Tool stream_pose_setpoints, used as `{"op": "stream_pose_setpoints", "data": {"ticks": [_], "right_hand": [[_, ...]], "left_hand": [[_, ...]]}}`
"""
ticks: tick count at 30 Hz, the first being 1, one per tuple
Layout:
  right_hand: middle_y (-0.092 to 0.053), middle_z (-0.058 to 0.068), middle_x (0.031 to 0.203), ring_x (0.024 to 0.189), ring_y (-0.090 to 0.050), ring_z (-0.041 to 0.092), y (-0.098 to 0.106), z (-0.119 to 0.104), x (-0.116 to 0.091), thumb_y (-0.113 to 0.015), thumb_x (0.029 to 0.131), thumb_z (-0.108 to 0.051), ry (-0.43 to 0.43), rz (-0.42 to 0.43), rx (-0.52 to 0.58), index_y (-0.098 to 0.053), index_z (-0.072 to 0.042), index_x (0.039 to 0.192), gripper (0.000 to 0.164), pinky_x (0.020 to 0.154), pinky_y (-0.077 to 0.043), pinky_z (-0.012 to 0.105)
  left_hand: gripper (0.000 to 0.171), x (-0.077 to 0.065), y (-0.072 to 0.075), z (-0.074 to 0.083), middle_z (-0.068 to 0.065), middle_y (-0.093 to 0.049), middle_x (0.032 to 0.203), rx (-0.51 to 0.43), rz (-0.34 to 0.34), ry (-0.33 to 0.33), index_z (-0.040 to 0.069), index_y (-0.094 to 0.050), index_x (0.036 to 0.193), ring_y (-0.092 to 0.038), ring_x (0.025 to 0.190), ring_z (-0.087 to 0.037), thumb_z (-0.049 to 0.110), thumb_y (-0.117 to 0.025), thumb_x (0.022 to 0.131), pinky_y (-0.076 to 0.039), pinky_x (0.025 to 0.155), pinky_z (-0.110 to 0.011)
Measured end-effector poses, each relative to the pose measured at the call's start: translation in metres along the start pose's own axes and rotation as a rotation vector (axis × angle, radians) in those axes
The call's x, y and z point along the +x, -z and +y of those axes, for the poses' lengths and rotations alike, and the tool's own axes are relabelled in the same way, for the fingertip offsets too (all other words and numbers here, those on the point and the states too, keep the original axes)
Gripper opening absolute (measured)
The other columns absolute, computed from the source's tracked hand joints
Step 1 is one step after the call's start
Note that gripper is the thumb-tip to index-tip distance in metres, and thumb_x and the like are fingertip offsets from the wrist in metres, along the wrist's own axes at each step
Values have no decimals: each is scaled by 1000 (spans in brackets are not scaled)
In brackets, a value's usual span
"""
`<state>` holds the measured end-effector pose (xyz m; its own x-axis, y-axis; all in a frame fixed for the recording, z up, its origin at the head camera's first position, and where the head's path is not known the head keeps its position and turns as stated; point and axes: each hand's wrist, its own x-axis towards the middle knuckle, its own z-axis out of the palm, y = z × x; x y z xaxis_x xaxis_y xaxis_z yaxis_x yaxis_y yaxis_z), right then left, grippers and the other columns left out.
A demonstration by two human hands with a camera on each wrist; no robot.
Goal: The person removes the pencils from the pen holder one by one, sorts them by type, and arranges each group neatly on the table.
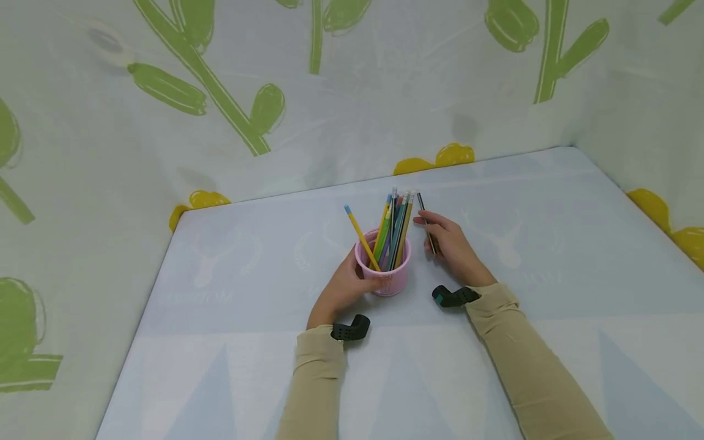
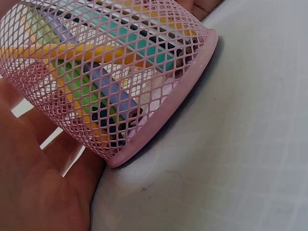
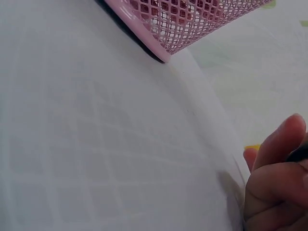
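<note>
A pink mesh pencil cup (image 1: 392, 285) stands on the table with several pencils (image 1: 393, 229) in it. One yellow pencil (image 1: 360, 234) with a blue end leans out to the left. My left hand (image 1: 346, 284) grips the cup from its left side, thumb across the front; the left wrist view shows the pencils' lower ends through the mesh (image 2: 91, 77). To the right of the cup, my right hand (image 1: 448, 241) pinches a dark pencil (image 1: 422, 206), which tilts up beside the others. In the right wrist view, the curled fingers (image 3: 274, 183) are at the lower right, apart from the cup.
A white and pale blue cloth (image 1: 264, 269) with faint prints covers the table. Behind it and at both sides hang pale curtains (image 1: 385, 104) with green plant shapes. Each wrist carries a black camera mount (image 1: 352, 329).
</note>
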<state>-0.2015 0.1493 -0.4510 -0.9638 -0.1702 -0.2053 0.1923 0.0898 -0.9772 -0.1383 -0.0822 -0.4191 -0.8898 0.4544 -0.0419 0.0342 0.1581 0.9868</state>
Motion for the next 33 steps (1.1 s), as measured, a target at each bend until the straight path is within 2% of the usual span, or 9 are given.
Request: {"op": "stream_pose_setpoints", "data": {"ticks": [2,5,9,11,15,17,23,29,33], "right_hand": [[-48,-1,126,59,-47,15,0,0,0,-33,94,-15,-4,7,17,-37,-20,136,43,39,-30,25],[-55,7,116,54,-43,15,-1,0,0,-35,93,-12,1,19,-3,-39,-18,135,43,39,-31,24],[-63,12,95,52,-41,15,-2,0,0,-43,92,-14,6,43,-91,-45,-17,130,39,48,-37,25],[-62,11,95,57,-45,16,-3,1,1,-46,91,-15,8,51,-137,-48,-17,128,38,52,-40,26],[-58,9,103,65,-51,20,-8,1,3,-52,89,-20,18,59,-279,-51,-18,127,38,60,-43,29],[-56,8,109,76,-52,21,-10,0,3,-53,88,-23,30,58,-352,-50,-18,127,39,68,-44,31],[-51,8,120,107,-45,23,-12,1,1,-58,85,-19,49,26,-449,-47,-17,130,46,94,-36,42],[-33,12,138,126,-30,30,-14,-2,1,-58,84,-16,67,38,-595,-48,-13,130,47,100,-26,48],[-29,16,140,128,-25,33,-16,-7,1,-57,84,-15,75,61,-689,-47,-7,129,47,101,-23,50]], "left_hand": [[83,0,0,0,8,-39,133,-2,-3,-6,30,-25,137,-40,117,-13,8,-71,71,-32,98,-34],[83,0,0,-1,7,-39,133,-6,-4,-16,29,-25,138,-41,117,-13,8,-71,72,-32,98,-33],[82,0,0,0,6,-39,134,-15,-9,-26,28,-25,138,-41,117,-14,8,-71,72,-32,98,-33],[83,0,0,-1,6,-39,134,-14,-9,-26,28,-25,138,-41,117,-14,9,-71,72,-32,98,-33],[83,0,1,-2,7,-40,133,-1,1,-19,30,-26,137,-42,116,-13,11,-73,72,-33,98,-34],[82,0,1,-2,8,-40,133,4,5,-18,31,-27,137,-42,115,-14,13,-73,72,-33,97,-34],[80,0,0,-3,10,-40,133,4,-2,-9,34,-25,136,-41,117,-12,17,-73,73,-33,97,-34],[81,0,0,-2,11,-40,133,5,0,-8,35,-26,136,-40,118,-12,16,-73,74,-33,98,-35],[81,0,0,-2,11,-40,132,3,7,3,36,-26,136,-41,117,-12,16,-73,73,-33,98,-35]]}}
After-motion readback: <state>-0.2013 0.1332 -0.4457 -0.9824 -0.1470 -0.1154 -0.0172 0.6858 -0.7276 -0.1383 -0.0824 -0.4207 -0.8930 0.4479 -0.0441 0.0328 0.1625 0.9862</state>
